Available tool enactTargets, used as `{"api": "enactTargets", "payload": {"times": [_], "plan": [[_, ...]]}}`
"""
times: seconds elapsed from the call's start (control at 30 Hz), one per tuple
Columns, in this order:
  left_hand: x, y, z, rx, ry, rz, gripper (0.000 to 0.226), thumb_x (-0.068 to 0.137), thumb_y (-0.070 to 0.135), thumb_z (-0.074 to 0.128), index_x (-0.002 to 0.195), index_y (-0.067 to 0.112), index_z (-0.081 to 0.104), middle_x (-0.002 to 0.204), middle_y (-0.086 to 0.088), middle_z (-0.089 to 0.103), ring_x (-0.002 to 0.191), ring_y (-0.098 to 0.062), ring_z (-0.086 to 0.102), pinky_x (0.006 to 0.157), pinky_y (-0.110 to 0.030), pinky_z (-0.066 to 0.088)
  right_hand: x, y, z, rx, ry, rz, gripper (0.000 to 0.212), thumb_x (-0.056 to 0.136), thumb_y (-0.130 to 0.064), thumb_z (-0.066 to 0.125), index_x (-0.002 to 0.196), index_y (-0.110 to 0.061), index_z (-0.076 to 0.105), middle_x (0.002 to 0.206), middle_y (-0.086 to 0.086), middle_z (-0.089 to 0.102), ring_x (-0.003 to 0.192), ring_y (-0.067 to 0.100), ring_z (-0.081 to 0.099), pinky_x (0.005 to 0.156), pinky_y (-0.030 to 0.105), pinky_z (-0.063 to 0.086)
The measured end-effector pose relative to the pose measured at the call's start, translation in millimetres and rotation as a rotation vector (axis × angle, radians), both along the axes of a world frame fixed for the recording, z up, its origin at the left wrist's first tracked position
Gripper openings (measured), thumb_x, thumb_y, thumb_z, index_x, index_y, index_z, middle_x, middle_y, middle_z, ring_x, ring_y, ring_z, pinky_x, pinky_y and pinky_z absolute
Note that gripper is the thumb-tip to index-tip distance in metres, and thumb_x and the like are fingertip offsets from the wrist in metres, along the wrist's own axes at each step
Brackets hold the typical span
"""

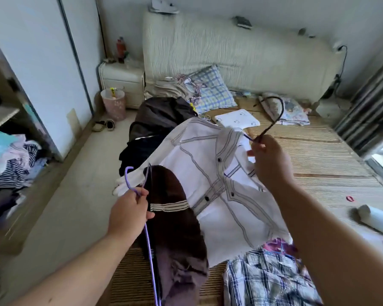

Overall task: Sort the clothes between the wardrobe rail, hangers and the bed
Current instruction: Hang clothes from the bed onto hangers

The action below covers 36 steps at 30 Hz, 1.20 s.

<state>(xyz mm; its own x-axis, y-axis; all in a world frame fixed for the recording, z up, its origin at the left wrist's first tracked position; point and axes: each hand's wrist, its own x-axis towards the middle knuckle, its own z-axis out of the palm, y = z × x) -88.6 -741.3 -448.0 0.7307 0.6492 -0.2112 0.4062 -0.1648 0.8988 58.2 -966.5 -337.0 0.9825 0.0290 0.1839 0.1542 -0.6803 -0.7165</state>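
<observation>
Nearest, bottom right: plaid shirt (270, 281) crumpled on the bed (318, 164), a bit of purple-pink cloth (279, 245) just behind it. Left hand (128, 214) has fingers curled round the neck of a purple hanger (149, 250), hook up; a brown garment (175, 217) with a pale striped band hangs off it over the bed's near corner. Right hand (270, 160) is higher and further out, thumb and fingertips pinching the neck of a dark hanger (274, 115). A white shirt (219, 184) with grey stitching hangs from it at the collar, draping between the hands. Behind the shirt, dark clothes (159, 115) heaped on the bed's left edge. Far end: checked pillow (212, 89) against the headboard. Left side: open wardrobe (0, 115) with a clothes heap (16, 160) in its lower compartment. Pink bin (115, 104) on the floor by the nightstand (122, 80).
</observation>
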Motion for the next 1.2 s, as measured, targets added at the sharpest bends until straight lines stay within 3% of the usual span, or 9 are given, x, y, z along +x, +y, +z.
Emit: {"api": "enactTargets", "payload": {"times": [0.07,0.2,0.37,0.6,0.8,0.9,0.97,1.07,1.2], "plan": [[3,1,17,-0.009,-0.001,-0.038,0.016,0.097,0.012,0.043,0.09,0.018,0.057,0.096,-0.004,0.062,0.051,-0.014,0.067,0.046,-0.015,0.048,5,-2,35,-0.045,-0.066,0.026,0.014,0.095,-0.025,0.044,0.097,-0.025,0.057,0.079,-0.008,0.067,0.067,0.015,0.057,0.049,0.023,0.033],[9,-5,45,0.011,0.008,-0.086,0.02,0.096,0.008,0.04,0.087,0.019,0.054,0.092,-0.001,0.058,0.054,-0.018,0.068,0.056,-0.029,0.054,8,-4,95,-0.138,-0.237,0.001,0.015,0.092,-0.021,0.044,0.097,-0.021,0.059,0.079,-0.007,0.067,0.075,0.019,0.058,0.058,0.028,0.039],[16,-18,75,0.086,-0.05,-0.136,0.017,0.095,0.004,0.04,0.096,0.009,0.056,0.095,-0.009,0.058,0.063,-0.02,0.062,0.035,-0.01,0.038,6,-14,148,-0.186,-0.336,-0.031,0.021,0.092,-0.016,0.042,0.105,-0.021,0.058,0.091,-0.004,0.072,0.086,0.026,0.064,0.074,0.039,0.052],[42,-45,84,0.119,-0.051,-0.207,0.018,0.096,0.005,0.039,0.094,0.01,0.056,0.085,0.001,0.055,0.047,-0.012,0.06,0.034,-0.01,0.036,15,-28,147,-0.094,-0.289,-0.045,0.019,0.095,-0.022,0.043,0.105,-0.022,0.06,0.084,-0.011,0.066,0.064,0.007,0.055,0.056,0.023,0.039],[68,-63,8,0.125,0.147,-0.346,0.02,0.097,0.016,0.038,0.087,0.02,0.055,0.089,0.0,0.063,0.067,-0.018,0.068,0.055,-0.02,0.05,31,-43,106,-0.075,-0.268,-0.118,0.019,0.097,-0.019,0.044,0.103,-0.016,0.062,0.093,-0.002,0.071,0.072,0.016,0.061,0.066,0.029,0.046],[69,-66,-39,-0.034,0.264,-0.418,0.014,0.097,0.017,0.041,0.097,0.017,0.054,0.104,-0.004,0.062,0.088,-0.023,0.065,0.078,-0.034,0.053,36,-52,80,-0.054,-0.209,-0.128,0.016,0.096,-0.019,0.044,0.099,-0.02,0.06,0.091,-0.003,0.071,0.074,0.018,0.064,0.068,0.034,0.051],[66,-66,-62,-0.123,0.351,-0.537,0.015,0.092,0.02,0.046,0.106,0.025,0.05,0.122,-0.002,0.058,0.104,-0.018,0.056,0.096,-0.031,0.043,35,-57,65,-0.05,-0.16,-0.118,0.014,0.096,-0.022,0.044,0.095,-0.026,0.057,0.09,-0.005,0.071,0.075,0.021,0.065,0.061,0.029,0.047],[61,-76,-49,-0.228,0.388,-0.617,0.051,0.095,0.018,0.048,0.143,0.021,0.034,0.145,-0.007,0.041,0.125,-0.024,0.044,0.103,-0.032,0.033,30,-59,52,-0.066,-0.103,-0.097,0.013,0.096,-0.024,0.044,0.091,-0.031,0.053,0.087,-0.008,0.069,0.065,0.019,0.064,0.041,0.019,0.035],[84,-84,-1,0.002,0.253,-0.732,0.06,0.094,0.023,0.05,0.148,0.022,0.024,0.148,0.003,0.035,0.137,-0.019,0.034,0.109,-0.026,0.025,17,-65,49,0.001,-0.065,-0.075,0.015,0.097,-0.021,0.045,0.088,-0.03,0.053,0.085,-0.006,0.068,0.064,0.021,0.065,0.03,0.011,0.031]]}}
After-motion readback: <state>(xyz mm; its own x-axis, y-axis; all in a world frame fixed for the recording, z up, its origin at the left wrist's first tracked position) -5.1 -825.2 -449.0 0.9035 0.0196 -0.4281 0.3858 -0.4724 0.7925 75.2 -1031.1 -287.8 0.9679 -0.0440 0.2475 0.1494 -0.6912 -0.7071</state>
